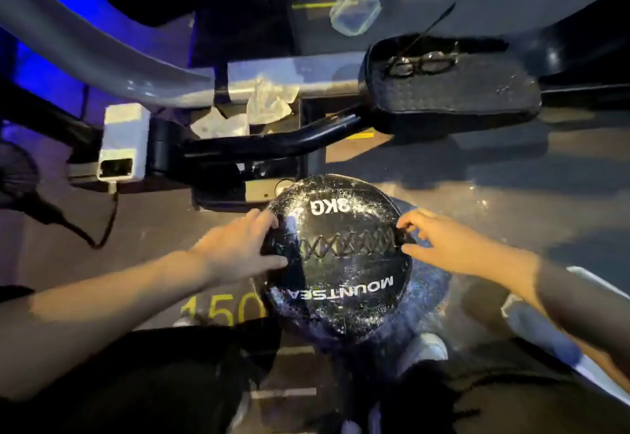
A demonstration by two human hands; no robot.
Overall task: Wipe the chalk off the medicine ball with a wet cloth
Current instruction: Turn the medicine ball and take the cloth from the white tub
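A black medicine ball [341, 263] marked "8KG" and "MOUNTSEA" sits low in the middle of the view, its surface speckled with white chalk and shiny wet spots. My left hand [238, 246] lies against the ball's left side with its fingers spread over a dark handle recess. My right hand [433, 239] is at the ball's right side, thumb and fingers pinching the dark edge of the handle there. A crumpled pale cloth [269, 99] lies on the grey machine frame above the ball, away from both hands.
A grey and black gym machine frame [259, 147] crosses the view behind the ball. A black footplate [453, 89] carries a pair of glasses [422, 63]. A clear plastic case [356, 11] lies on the floor beyond. My knees are below the ball.
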